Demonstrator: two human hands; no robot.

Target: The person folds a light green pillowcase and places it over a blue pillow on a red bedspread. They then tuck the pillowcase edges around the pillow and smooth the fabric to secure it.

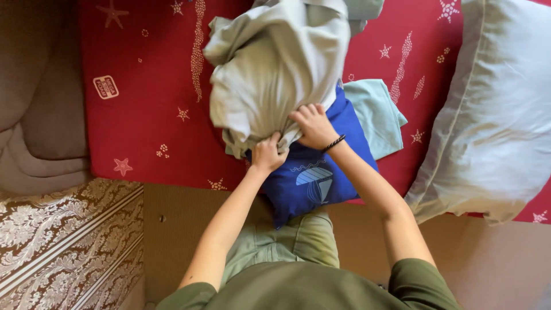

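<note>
Lying across the red sheet [143, 115] with its pale star and dot prints: a folded light-teal cloth [379, 117] just right of the hands, a big pale pillow [499, 115] filling the right side, a patterned brown-and-cream cover [63, 241] at lower left. Resting under the wrists, a blue cushion [310, 178] bearing a pale boat-like print, partly hidden by the forearms and overhanging the bed edge onto the lap.

Bunching up above both hands, touching them, the grey-green pillowcase [270, 69]: crumpled, loosely folded, its lower edge gathered into the grips. Left hand [268, 154] pinching that edge with curled fingers closed on the fabric; right hand [313, 125], wearing a dark wristband, clutching the cloth just beside it, knuckles up, fingers tucked into the folds.
</note>
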